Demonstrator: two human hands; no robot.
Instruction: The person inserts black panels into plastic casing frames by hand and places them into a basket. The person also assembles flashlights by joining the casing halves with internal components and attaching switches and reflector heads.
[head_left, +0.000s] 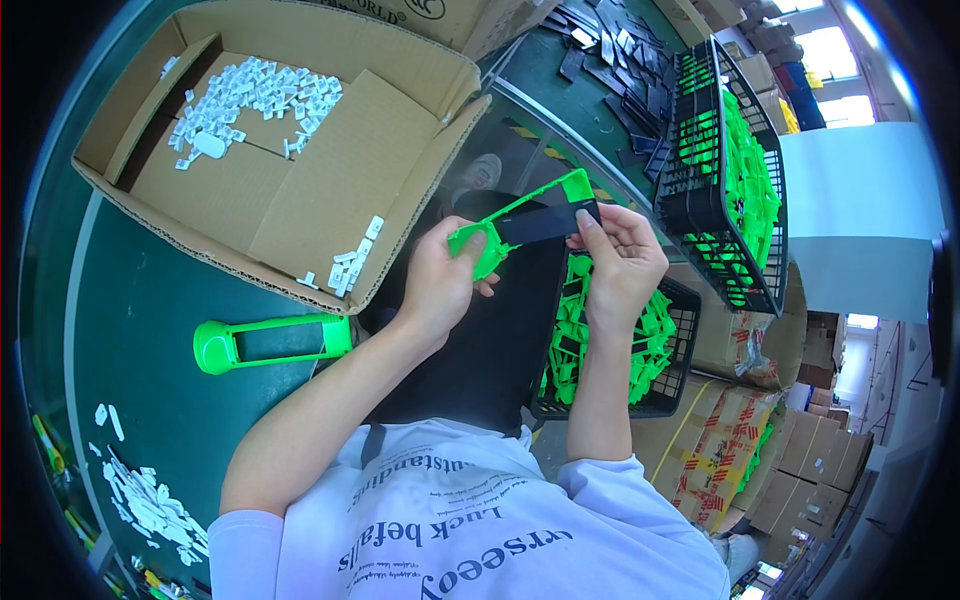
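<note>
Above my lap, my left hand (440, 275) is closed round the rounded end of a bright green plastic frame (577, 186). My right hand (622, 258) pinches the far end of a flat black strip (542, 225) between thumb and fingers. The strip lies along the frame, its other end close to the rounded part. Whether it is seated in the frame, I cannot tell. A second green frame (215, 347) rests on the green table at my left, near the open cardboard box (330, 190).
Small white plastic pieces (270, 100) lie inside the box, and more white parts (155, 510) are heaped at lower left. Black crates (680, 385) of green frames stand beside my right arm and at upper right. Black strips (615, 60) are scattered on the far table.
</note>
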